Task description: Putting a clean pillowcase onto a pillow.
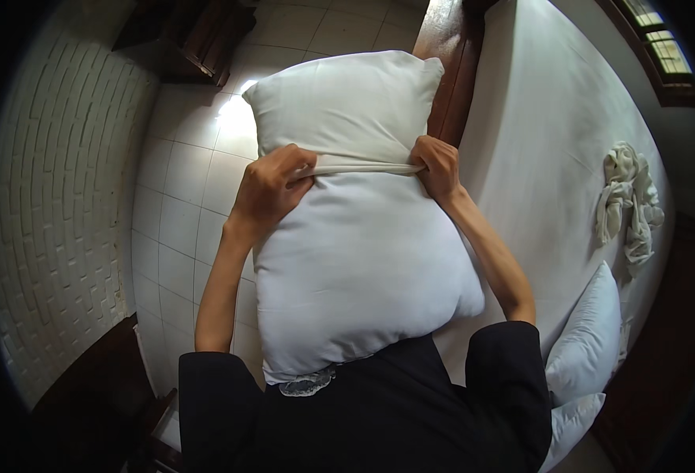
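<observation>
A white pillow (365, 254) lies lengthwise before me, its near end against my dark shirt. Its far part is inside an off-white pillowcase (347, 100), whose gathered hem (365, 168) crosses the pillow's middle. At the left end of that hem, my left hand (276, 186) grips the cloth between thumb and bent fingers. My right hand (438, 167) pinches the hem's right end in the same way. The near part of the pillow is outside the case. Both hands' fingertips are partly hidden by the cloth.
To the right is a bed with a white sheet (530, 159) and a wooden frame (451, 88). Crumpled off-white cloths (628, 204) and two more pillows (587, 331) are on its right side. White tiles (176, 219) cover the floor; a brick wall (57, 207) and dark wooden furniture (196, 41) stand left.
</observation>
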`<move>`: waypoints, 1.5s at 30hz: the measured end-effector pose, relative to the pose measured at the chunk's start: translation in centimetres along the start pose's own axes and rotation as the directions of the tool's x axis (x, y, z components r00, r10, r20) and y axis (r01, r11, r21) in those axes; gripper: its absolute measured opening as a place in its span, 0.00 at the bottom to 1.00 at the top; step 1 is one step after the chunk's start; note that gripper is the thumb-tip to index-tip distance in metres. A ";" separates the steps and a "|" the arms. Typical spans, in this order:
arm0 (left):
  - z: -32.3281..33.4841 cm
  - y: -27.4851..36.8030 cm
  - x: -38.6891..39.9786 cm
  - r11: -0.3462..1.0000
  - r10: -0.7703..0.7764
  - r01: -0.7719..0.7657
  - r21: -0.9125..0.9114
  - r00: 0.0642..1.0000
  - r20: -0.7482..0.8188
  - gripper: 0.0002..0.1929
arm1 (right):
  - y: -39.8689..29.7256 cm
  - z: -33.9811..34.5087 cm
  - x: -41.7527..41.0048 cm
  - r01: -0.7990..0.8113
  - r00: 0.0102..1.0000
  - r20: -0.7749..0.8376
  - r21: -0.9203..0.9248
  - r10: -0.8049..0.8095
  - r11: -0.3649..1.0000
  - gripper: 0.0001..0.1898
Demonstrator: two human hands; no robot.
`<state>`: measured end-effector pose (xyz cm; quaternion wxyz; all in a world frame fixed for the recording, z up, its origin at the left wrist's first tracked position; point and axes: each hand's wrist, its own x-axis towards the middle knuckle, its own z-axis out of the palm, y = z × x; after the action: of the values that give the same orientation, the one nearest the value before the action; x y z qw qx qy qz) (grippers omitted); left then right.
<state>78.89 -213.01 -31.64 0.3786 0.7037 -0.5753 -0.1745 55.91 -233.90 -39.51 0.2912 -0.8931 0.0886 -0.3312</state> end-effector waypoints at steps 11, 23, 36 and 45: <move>2.5 -0.7 -0.7 0.891 0.290 -0.247 0.382 0.955 -0.058 0.16 | 1.7 -2.5 -0.5 -0.499 0.770 0.474 0.032 0.426 0.866 0.14; 1.5 -2.7 -1.0 0.955 0.013 0.017 0.296 0.995 -0.097 0.12 | 3.7 -0.3 -0.3 -0.365 0.906 0.196 -0.094 0.376 0.926 0.09; -0.1 -12.7 -4.8 0.908 -0.417 0.418 0.000 0.906 0.067 0.10 | 5.3 3.2 -0.4 -0.367 0.911 0.210 0.021 0.355 0.930 0.19; 1.0 -18.9 -7.9 0.682 -0.548 0.639 -0.356 0.769 0.331 0.17 | 5.7 0.2 1.0 -0.562 0.769 0.517 0.268 0.375 0.782 0.16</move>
<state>88.88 -204.87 -47.68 0.3939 0.7241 -0.2928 -0.4846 57.03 -238.83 -42.38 0.5579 -0.8098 0.1750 -0.0479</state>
